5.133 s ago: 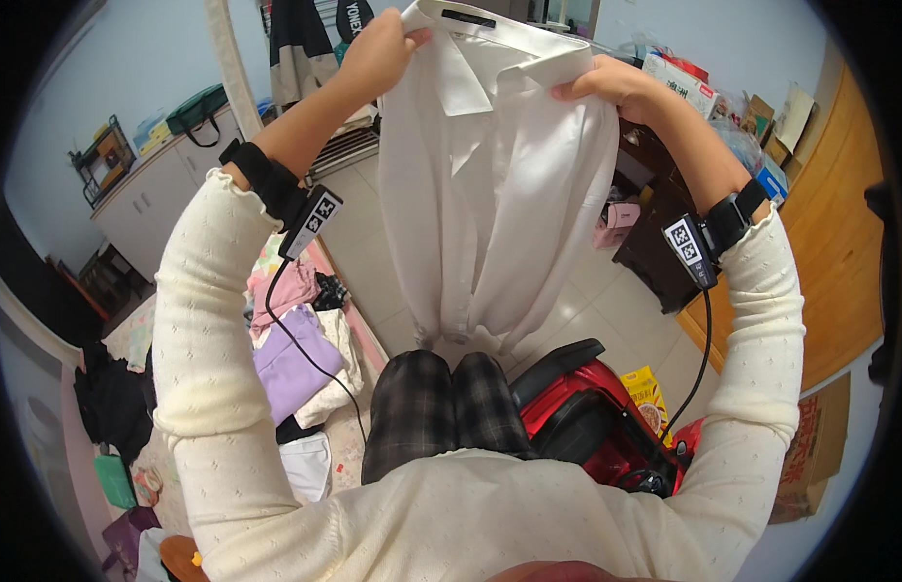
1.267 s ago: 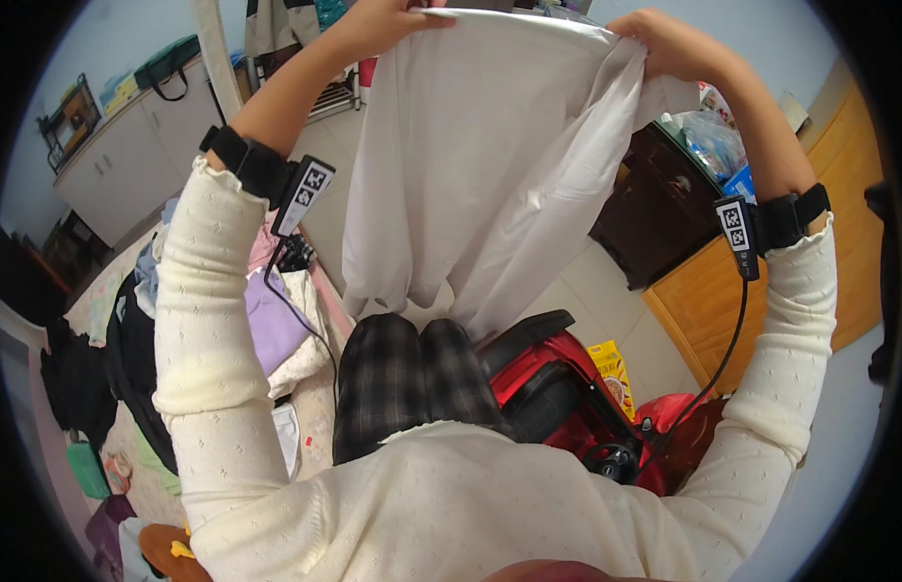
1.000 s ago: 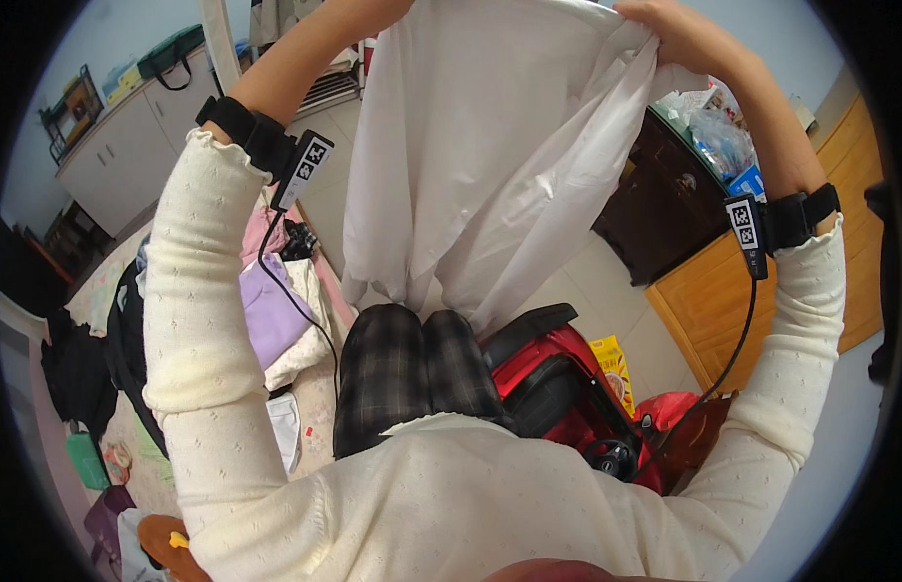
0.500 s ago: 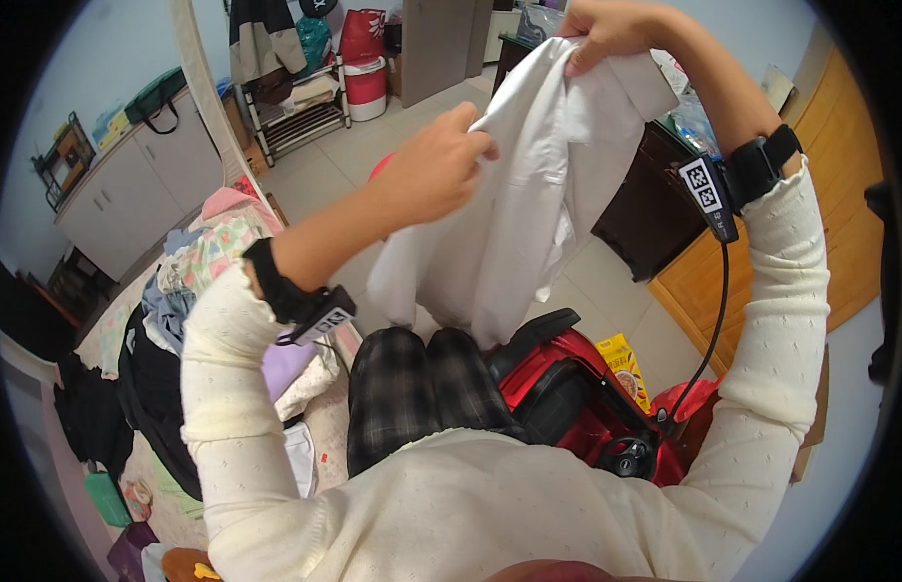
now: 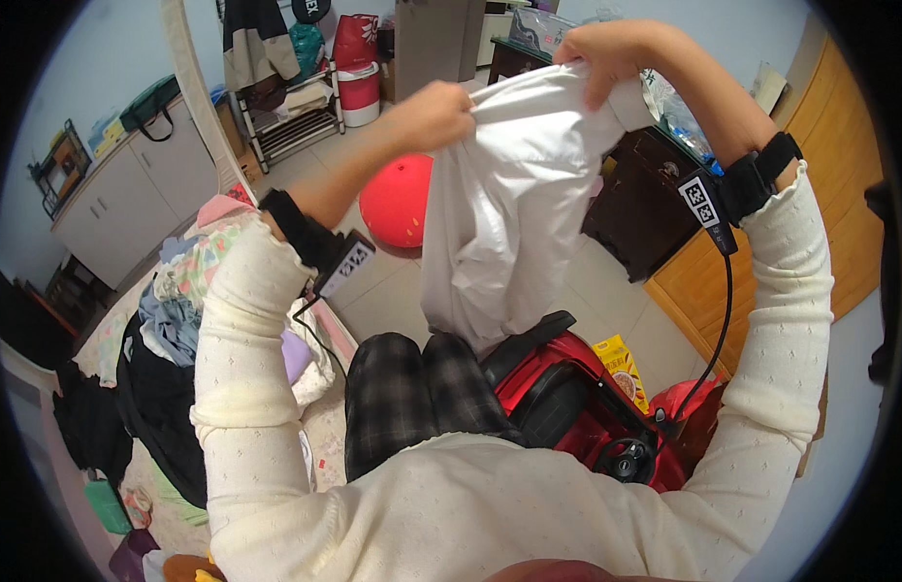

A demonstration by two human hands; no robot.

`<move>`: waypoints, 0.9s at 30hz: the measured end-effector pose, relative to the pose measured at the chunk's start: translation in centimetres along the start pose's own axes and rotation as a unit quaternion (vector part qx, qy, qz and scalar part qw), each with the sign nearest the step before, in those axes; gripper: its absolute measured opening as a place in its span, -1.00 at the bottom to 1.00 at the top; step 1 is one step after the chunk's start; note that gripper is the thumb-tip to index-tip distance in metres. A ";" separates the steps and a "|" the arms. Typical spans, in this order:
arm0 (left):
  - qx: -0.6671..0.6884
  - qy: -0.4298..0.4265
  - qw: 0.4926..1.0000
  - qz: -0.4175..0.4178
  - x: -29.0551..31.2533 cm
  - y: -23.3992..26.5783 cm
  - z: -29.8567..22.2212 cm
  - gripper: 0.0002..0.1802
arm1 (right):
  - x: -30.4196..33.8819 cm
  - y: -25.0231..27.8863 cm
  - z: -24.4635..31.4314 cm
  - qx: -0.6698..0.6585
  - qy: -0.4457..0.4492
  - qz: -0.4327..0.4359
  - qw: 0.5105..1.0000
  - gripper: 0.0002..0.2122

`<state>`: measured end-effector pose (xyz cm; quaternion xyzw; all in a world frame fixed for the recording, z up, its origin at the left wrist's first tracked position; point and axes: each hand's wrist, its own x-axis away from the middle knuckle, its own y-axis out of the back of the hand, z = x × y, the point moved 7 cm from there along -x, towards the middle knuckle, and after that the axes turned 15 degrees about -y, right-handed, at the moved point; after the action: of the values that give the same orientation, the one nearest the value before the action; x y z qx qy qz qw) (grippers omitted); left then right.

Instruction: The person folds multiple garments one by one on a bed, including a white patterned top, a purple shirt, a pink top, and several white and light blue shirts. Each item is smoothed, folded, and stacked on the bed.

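A white garment (image 5: pixel 514 209), perhaps a shirt, hangs in folds in front of me, its lower end just beyond my knees. My left hand (image 5: pixel 439 114) is closed on its upper left edge, slightly smeared by motion. Higher up and to the right, my right hand (image 5: pixel 606 56) grips the top of the cloth, fingers bent over it. Between the two hands the upper edge is stretched. A short flap of the fabric sticks out to the right below my right hand. The folds hide what part of the garment each hand holds.
At my left, a bed (image 5: pixel 170 475) bears heaped clothes, among them black garments (image 5: pixel 160 417). A red round object (image 5: pixel 398 202) stands on the floor behind the cloth. To the right are a red and black machine (image 5: pixel 567 398), a yellow packet (image 5: pixel 623 371) and a dark cabinet (image 5: pixel 645 204).
My left hand has moved up and away, and the garment's top edge is now pulled straighter between the hands. My right hand has dropped slightly. The red round object has come into fuller view.
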<state>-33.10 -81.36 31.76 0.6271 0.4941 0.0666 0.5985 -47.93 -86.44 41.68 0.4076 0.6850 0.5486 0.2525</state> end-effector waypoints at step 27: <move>0.428 -0.044 0.867 -0.253 3.7 0.9 2.7 -0.59 | 3.4 9.6 -2.6 0.279 -0.062 -0.516 0.808 -0.92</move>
<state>-28.91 -80.47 29.86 0.6775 0.5889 -0.3327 0.2890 -49.16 -84.40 51.88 0.0802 0.9006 0.0965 0.4160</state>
